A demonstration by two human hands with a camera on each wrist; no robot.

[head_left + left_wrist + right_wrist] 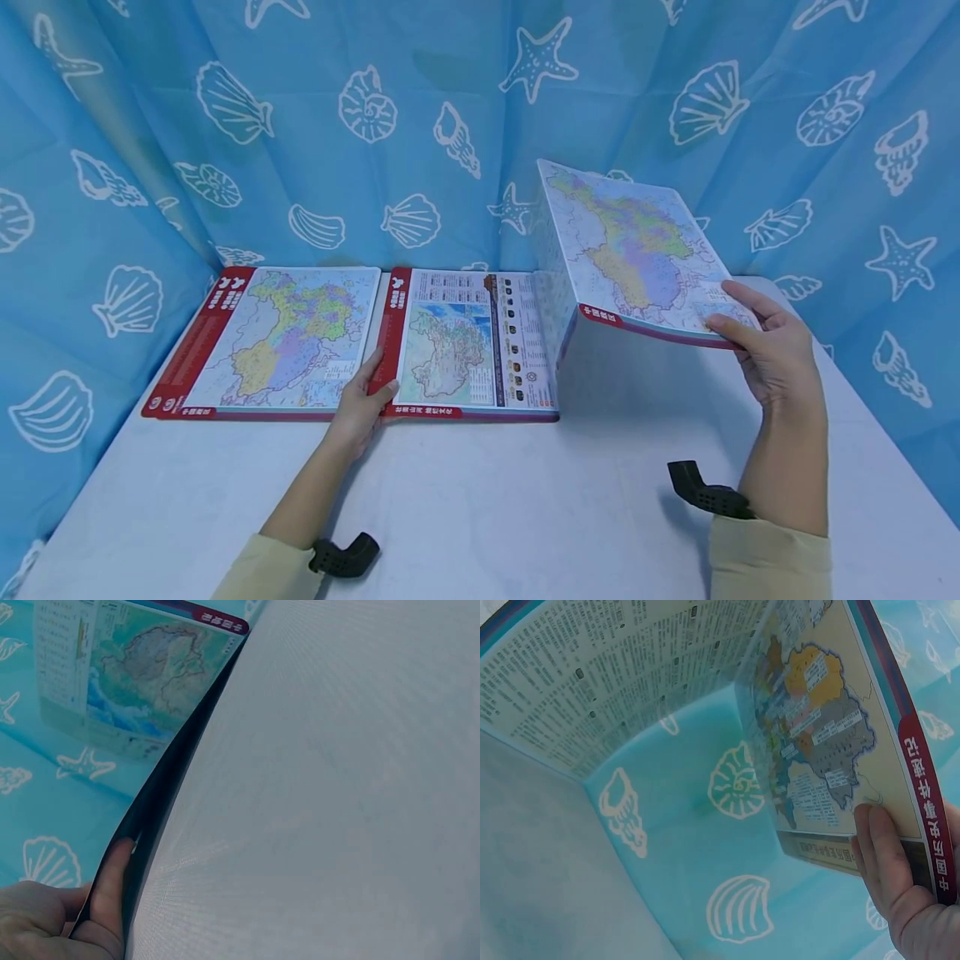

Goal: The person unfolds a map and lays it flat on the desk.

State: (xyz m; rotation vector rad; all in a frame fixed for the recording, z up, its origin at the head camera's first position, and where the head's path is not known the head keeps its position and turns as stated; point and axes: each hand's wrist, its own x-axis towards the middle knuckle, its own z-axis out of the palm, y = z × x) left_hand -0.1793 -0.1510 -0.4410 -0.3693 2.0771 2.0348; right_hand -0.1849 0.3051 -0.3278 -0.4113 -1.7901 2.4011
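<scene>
A fold-out map (450, 342) with a red left border lies partly on the table, its printed panel flat. My left hand (363, 400) pinches that panel's left edge near the front corner. The map's right part, a panel with a coloured map of China (637, 242), is lifted and slants up from a fold. My right hand (776, 346) grips its right edge, thumb on the upper face. In the right wrist view, fingers (889, 847) press on the other face, beside an orange and grey map. In the left wrist view, a finger (112, 889) shows in the dark gap by the sheet's edge.
A second folded map (292, 333) with a red border lies to the left, close to my left hand. Behind the white table (480, 500) hangs a blue curtain (465, 92) with white shells and starfish. Black bands (345, 557) sit at both wrists.
</scene>
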